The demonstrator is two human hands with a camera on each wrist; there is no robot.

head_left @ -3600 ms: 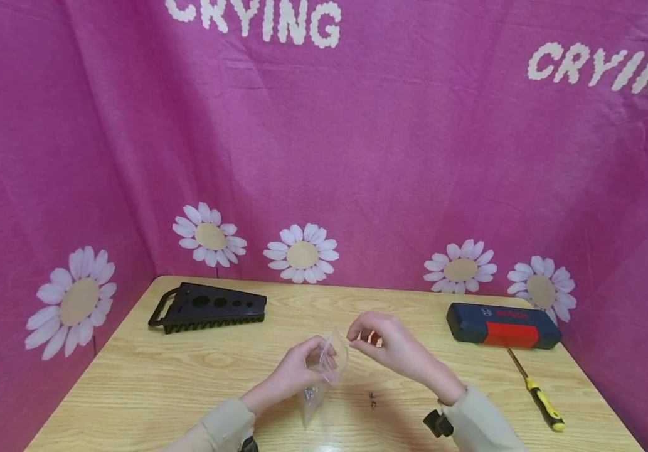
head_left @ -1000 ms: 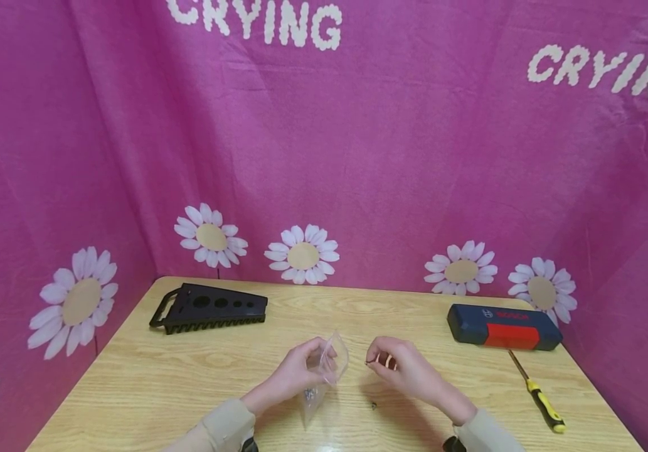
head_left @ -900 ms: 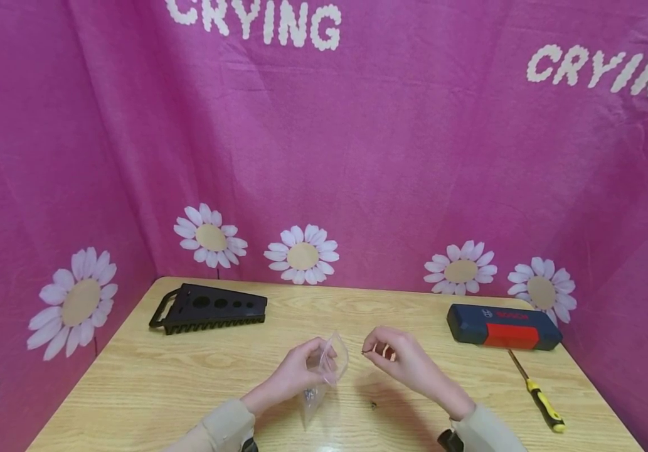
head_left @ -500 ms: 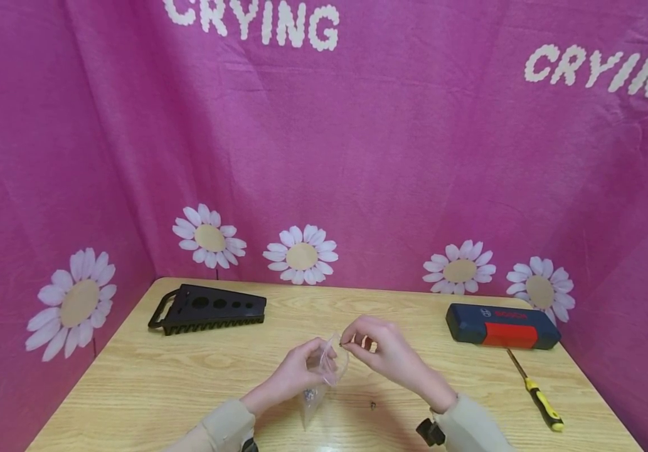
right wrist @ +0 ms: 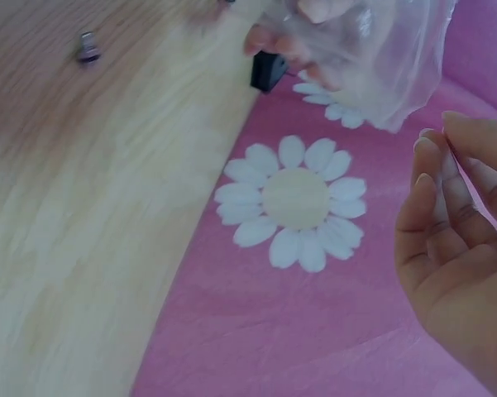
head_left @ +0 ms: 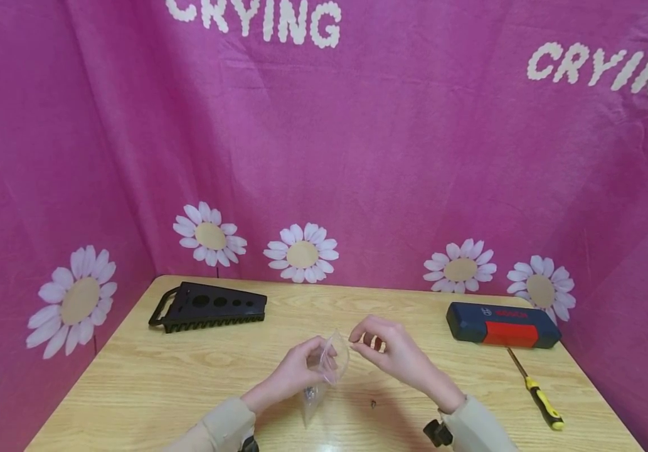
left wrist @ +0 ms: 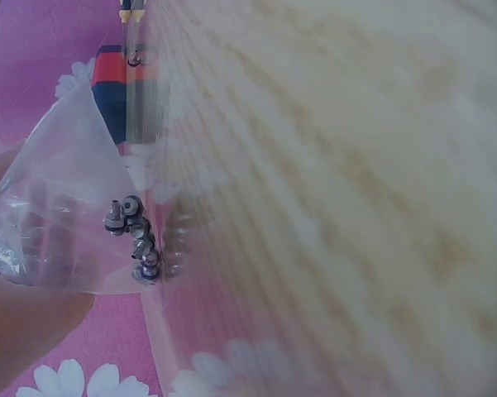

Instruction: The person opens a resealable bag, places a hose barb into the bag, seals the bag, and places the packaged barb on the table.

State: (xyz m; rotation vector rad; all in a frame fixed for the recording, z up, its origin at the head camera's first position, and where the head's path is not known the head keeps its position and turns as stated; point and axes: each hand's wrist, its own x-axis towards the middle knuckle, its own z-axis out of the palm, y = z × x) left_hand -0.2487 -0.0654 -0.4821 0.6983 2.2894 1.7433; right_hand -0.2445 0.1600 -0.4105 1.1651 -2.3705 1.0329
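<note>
The right hand (head_left: 394,358) has drawn a little back from the mouth of the bag (head_left: 311,411) since half a second ago, and the small screw then at its fingertips no longer shows there. The tabletop (head_left: 205,370) carries a black rack (head_left: 216,307) by its far left corner and a blue-and-red case (head_left: 511,334) by its far right corner; both sit well apart from the work and seem unlikely to cause trouble. The screwdriver (head_left: 542,397) lies along the right edge, and a wide sweep of the right sleeve could set its round handle rolling. The left hand (head_left: 295,370) grips the bag mid-tabletop, toward the near edge, its mouth gaping toward the right. If that grip loosened or the bag tipped, the screws (left wrist: 139,240) gathered low inside could spill; whether the bag's bottom touches the tabletop I cannot tell. The right hand's fingers are loosely bent, with nothing visible between them. Smallest is the loose screw (head_left: 373,404), on the tabletop between the bag and the right wrist: a brush from either could flick it toward the near edge, and a hasty pinch could let it slip.
</note>
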